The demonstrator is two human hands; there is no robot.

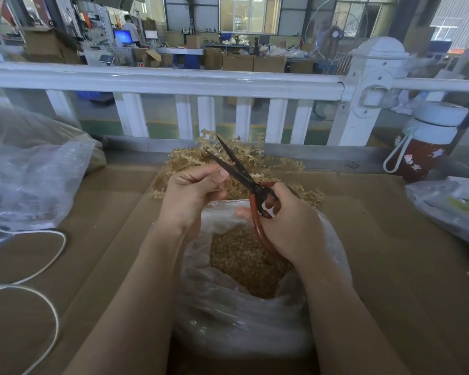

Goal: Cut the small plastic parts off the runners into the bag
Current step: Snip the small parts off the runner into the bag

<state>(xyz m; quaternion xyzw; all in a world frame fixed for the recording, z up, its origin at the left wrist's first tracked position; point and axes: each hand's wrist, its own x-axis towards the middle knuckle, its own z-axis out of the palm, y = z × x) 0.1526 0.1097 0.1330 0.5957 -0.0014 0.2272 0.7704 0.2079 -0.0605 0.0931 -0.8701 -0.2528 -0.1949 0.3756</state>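
Right hand [287, 223] grip wrapped round red handles of scissors [244, 175], dark blades parted, tips pointing away. Left hand [192, 190] pinches amber runner piece beside blades. Below hands, clear bag [244, 315] holds cut parts [244, 261]. Runner pile [257, 158] behind on cardboard-covered tabletop [390, 266].

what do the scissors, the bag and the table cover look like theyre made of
Scissors: blades look like dark, dull metal, likely steel, with no shine; the looped handles have a smooth reddish coating, probably paint or plastic.
Bag: thin clear plastic film, crinkled and glossy, with the amber parts showing through.
Table cover: looks like brown cardboard, matte, with flat sheets and visible seams.
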